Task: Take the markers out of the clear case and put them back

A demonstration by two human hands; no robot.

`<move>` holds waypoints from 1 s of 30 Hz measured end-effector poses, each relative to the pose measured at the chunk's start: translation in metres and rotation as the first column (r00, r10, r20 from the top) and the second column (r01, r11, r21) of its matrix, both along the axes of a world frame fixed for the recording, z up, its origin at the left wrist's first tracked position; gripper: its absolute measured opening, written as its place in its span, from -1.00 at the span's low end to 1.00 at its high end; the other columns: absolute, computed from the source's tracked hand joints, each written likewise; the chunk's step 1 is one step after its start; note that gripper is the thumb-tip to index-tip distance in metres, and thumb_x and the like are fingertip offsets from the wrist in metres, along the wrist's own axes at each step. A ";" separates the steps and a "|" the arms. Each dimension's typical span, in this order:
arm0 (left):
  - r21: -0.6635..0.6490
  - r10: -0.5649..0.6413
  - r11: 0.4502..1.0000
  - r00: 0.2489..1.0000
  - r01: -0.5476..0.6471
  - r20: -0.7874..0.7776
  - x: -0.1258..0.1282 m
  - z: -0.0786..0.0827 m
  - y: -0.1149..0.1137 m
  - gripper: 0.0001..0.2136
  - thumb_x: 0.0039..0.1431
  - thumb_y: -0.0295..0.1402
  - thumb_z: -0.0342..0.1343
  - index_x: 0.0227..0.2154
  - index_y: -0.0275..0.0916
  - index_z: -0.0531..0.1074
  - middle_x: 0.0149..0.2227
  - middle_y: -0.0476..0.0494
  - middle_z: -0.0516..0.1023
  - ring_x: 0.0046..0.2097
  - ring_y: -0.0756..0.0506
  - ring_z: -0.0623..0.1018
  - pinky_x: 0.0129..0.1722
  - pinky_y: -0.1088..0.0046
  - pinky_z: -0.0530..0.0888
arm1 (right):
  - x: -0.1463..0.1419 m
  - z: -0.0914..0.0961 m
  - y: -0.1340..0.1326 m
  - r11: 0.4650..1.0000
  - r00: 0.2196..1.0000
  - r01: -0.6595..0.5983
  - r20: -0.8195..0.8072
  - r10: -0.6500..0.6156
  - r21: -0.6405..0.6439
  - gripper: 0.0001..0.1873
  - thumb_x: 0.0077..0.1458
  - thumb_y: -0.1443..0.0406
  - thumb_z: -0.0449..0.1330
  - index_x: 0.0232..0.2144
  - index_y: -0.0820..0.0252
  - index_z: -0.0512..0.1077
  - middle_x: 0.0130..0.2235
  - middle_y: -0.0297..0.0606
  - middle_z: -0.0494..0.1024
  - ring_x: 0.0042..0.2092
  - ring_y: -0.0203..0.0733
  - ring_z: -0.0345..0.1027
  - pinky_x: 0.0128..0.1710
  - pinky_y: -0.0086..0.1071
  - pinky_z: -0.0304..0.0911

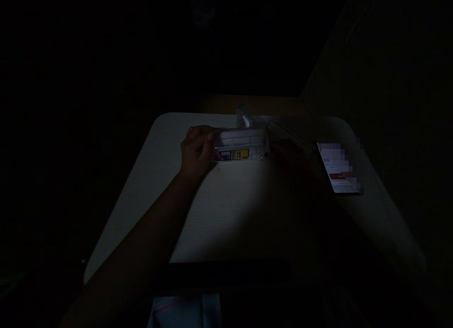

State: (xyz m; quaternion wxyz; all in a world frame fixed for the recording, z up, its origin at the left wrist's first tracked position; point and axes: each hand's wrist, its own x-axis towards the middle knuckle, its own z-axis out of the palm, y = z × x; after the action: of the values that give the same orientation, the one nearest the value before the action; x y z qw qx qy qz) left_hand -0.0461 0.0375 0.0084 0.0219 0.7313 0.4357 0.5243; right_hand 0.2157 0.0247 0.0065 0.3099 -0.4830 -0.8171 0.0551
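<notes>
Clear plastic box [239, 140] sat low over worktop [219, 200], long axis running left-right, between hands. Left hand [194, 151] nearer: its fingers gripped left end, box extending rightward from them. Right hand [288, 151] lay by right end, in shadow; too dark to tell whether its fingers touched or gripped.

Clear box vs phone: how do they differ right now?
Light: the phone has a lit screen; the clear box is see-through, with a colored label on its front.
Shape: the phone is thin and flat; the clear box is deeper, with visible walls.
Contact: the left hand holds the clear box's left end; the phone lies untouched.
Shared: both are at the white table.
</notes>
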 end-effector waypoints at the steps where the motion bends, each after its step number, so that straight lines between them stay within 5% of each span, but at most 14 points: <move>1: 0.002 -0.003 1.000 1.000 0.003 0.003 0.000 -0.001 0.000 -0.69 0.25 -0.21 -0.16 -0.26 -0.18 0.48 -0.25 -0.10 0.50 -0.16 -0.02 0.46 -0.15 0.36 0.41 | 0.001 -0.001 0.001 1.000 1.000 -0.004 -0.009 0.004 0.006 -0.66 0.13 0.26 -0.04 -0.14 0.16 0.46 -0.16 -0.17 0.52 -0.12 -0.16 0.37 -0.11 -0.25 0.27; 10: 0.021 -0.019 1.000 1.000 0.018 0.015 -0.001 -0.002 0.001 -0.71 0.25 -0.24 -0.14 -0.24 -0.16 0.48 -0.24 -0.08 0.49 -0.16 -0.02 0.46 -0.14 0.36 0.41 | 0.016 -0.005 0.006 0.984 0.994 0.078 -0.092 -0.063 0.162 -0.70 0.09 0.26 -0.02 -0.31 0.21 0.49 -0.27 -0.15 0.52 -0.21 -0.16 0.38 -0.17 -0.26 0.28; 20: -0.001 -0.004 1.000 1.000 0.004 0.024 0.000 -0.002 0.000 -0.70 0.24 -0.21 -0.14 -0.26 -0.17 0.49 -0.24 -0.09 0.49 -0.15 -0.03 0.46 -0.13 0.35 0.41 | 0.000 0.000 0.004 0.999 0.998 0.004 0.055 -0.001 -0.049 -0.67 0.11 0.25 0.00 -0.15 0.13 0.47 -0.15 -0.21 0.52 -0.10 -0.15 0.37 -0.11 -0.25 0.28; 30: -0.018 0.004 1.000 1.000 -0.004 0.011 0.000 0.001 -0.002 -0.69 0.25 -0.20 -0.15 -0.25 -0.17 0.49 -0.24 -0.09 0.50 -0.15 -0.03 0.46 -0.10 0.34 0.41 | 0.014 0.009 0.002 0.989 0.986 0.131 0.095 -0.137 0.062 -0.67 0.16 0.26 -0.05 -0.25 0.18 0.50 -0.20 -0.19 0.53 -0.12 -0.17 0.36 -0.07 -0.28 0.25</move>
State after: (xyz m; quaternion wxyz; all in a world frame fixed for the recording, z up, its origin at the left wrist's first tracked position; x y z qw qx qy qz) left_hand -0.0458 0.0359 0.0097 0.0298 0.7272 0.4417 0.5245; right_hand 0.2293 0.0265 0.0153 0.2855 -0.5303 -0.7982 -0.0125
